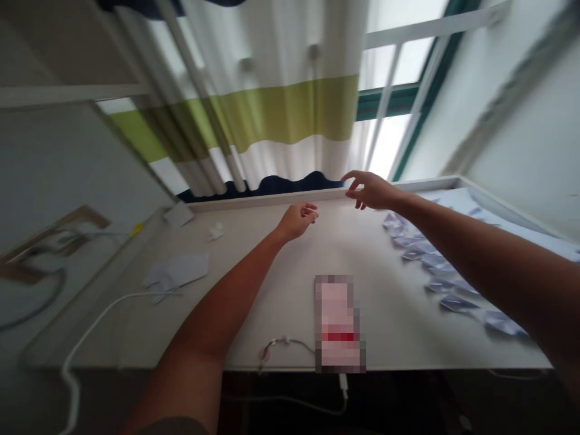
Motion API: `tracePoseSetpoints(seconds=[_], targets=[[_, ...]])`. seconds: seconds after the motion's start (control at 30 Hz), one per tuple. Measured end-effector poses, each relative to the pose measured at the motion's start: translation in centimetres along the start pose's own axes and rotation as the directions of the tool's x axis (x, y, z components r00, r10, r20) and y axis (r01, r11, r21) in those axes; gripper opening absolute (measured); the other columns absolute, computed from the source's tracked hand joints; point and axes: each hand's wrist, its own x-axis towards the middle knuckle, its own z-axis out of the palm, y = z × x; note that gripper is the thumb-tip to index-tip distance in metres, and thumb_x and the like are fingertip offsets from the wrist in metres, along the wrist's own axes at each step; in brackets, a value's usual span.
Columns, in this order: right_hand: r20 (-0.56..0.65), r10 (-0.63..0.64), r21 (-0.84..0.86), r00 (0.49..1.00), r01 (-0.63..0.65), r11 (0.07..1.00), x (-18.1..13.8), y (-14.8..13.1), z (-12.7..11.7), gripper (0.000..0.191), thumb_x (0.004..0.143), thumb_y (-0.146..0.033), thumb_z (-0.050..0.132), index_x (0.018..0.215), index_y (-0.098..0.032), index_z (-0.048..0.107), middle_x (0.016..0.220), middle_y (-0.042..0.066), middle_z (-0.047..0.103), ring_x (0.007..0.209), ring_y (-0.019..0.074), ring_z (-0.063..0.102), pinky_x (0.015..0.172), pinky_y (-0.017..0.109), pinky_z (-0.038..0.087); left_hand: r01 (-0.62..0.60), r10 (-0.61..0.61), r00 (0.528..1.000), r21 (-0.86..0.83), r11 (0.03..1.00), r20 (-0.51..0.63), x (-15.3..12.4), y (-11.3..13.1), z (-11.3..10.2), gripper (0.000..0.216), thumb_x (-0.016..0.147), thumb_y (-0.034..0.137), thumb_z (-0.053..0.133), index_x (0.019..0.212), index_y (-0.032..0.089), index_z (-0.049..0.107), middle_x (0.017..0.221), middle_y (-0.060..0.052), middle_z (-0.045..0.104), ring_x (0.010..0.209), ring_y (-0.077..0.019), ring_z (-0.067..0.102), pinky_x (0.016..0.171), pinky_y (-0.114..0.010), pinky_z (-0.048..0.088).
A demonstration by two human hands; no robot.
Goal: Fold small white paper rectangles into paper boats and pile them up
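Note:
My left hand (pixel 298 222) is over the far middle of the white table, its fingers curled in toward the thumb. A small pale spot shows between those fingers, too blurred to name. To its right, near the table's back edge, my right hand (pixel 370 191) is raised with thumb and index finger apart and nothing visible between them. Several folded white paper pieces (pixel 432 261) lie in rows below my right forearm, which covers some of them. Closer to me lies a phone (pixel 338 320), its screen blurred out, with a cable plugged into its lower end.
On the left of the table (pixel 272 302) are white paper sheets (pixel 181 270), a crumpled white piece (pixel 216 231) and a white cable (pixel 99 320). A beaded strap (pixel 285 341) lies by the phone. Behind the raised back edge hangs a striped curtain (pixel 290 109).

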Motion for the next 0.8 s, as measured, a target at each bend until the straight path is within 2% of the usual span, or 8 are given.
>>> tracePoseSetpoints(seconds=[0.07,0.13,0.23,0.37,0.47,0.6,0.7,0.8], targets=[[0.143,-0.14,-0.067,0.98,0.15,0.986,0.5,-4.4,4.4,0.004,0.097,-0.016,0.073,0.098,-0.018,0.077,0.087,0.008,0.079,0.064,0.0191,0.074,0.057,0.029,0.054,0.006,-0.008,0.993,-0.015,1.0,-0.118,-3.9,-1.8,-4.3,0.014,0.092,0.011,0.068,0.105,0.015,0.073,0.099,-0.011,0.082,0.084,-0.018,0.075,0.083,-0.032,0.057],[0.272,-0.239,-0.209,0.932,0.299,0.931,0.5,-9.6,9.3,0.018,0.1,-0.026,0.072,0.085,-0.018,0.077,0.074,0.007,0.077,0.067,0.0226,0.075,0.063,0.032,0.054,0.017,-0.008,0.968,0.036,0.999,-0.251,-8.1,-3.8,-9.1,0.015,0.092,0.011,0.068,0.105,0.016,0.074,0.101,-0.011,0.083,0.092,-0.0201,0.077,0.091,-0.035,0.057],[0.395,-0.412,-0.389,0.821,0.555,0.735,-0.9,-17.3,16.8,0.016,0.097,-0.033,0.077,0.088,-0.02,0.08,0.086,0.011,0.081,0.087,0.0309,0.078,0.072,0.035,0.051,0.095,-0.002,0.888,0.179,0.979,-0.46,-14.9,-6.2,-15.9,0.013,0.093,0.013,0.067,0.102,0.018,0.076,0.106,-0.012,0.083,0.104,-0.0239,0.078,0.098,-0.039,0.057],[0.538,-0.505,-0.297,0.675,0.713,0.636,-3.3,-24.2,25.7,0.02,0.104,-0.034,0.069,0.115,-0.02,0.08,0.114,0.014,0.083,0.108,0.0315,0.077,0.083,0.035,0.053,0.262,-0.023,0.827,0.35,0.9,-0.561,-22.8,-8.2,-22.5,0.019,0.093,0.013,0.064,0.107,0.017,0.077,0.117,-0.014,0.082,0.116,-0.0286,0.076,0.109,-0.046,0.055],[0.642,-0.544,-0.159,0.54,0.788,0.595,-4.1,-26.2,30.3,0.052,0.102,-0.036,0.075,0.15,-0.019,0.064,0.145,0.018,0.073,0.13,0.0317,0.071,0.104,0.037,0.053,0.334,-0.044,0.826,0.426,0.841,-0.561,-26.6,-9.0,-24.7,0.026,0.091,0.012,0.066,0.113,0.018,0.079,0.128,-0.014,0.08,0.126,-0.0315,0.073,0.117,-0.048,0.051],[0.681,-0.487,-0.238,0.547,0.794,0.559,-4.3,-26.6,32.9,0.046,0.105,-0.031,0.07,0.15,-0.019,0.068,0.142,0.018,0.075,0.13,0.0354,0.072,0.104,0.041,0.055,0.376,-0.102,0.854,0.47,0.798,-0.511,-28.5,-9.4,-25.3,0.035,0.092,0.017,0.067,0.125,0.018,0.078,0.134,-0.015,0.078,0.129,-0.0336,0.072,0.118,-0.047,0.051],[0.691,-0.457,-0.281,0.56,0.79,0.545,-4.5,-26.6,33.1,0.037,0.108,-0.033,0.065,0.14,-0.019,0.076,0.13,0.019,0.08,0.121,0.0372,0.076,0.097,0.042,0.058,0.372,-0.109,0.868,0.487,0.79,-0.484,-28.5,-9.6,-25.0,0.037,0.093,0.018,0.065,0.128,0.017,0.077,0.134,-0.015,0.078,0.13,-0.0329,0.072,0.119,-0.046,0.051],[0.712,-0.452,-0.277,0.537,0.806,0.523,-4.8,-26.5,32.7,0.045,0.103,-0.046,0.073,0.14,-0.021,0.076,0.133,0.017,0.079,0.123,0.0371,0.075,0.096,0.041,0.058,0.339,-0.089,0.882,0.493,0.801,-0.463,-28.1,-9.8,-24.6,0.038,0.093,0.018,0.065,0.129,0.017,0.077,0.137,-0.014,0.077,0.131,-0.0315,0.071,0.12,-0.045,0.05]])
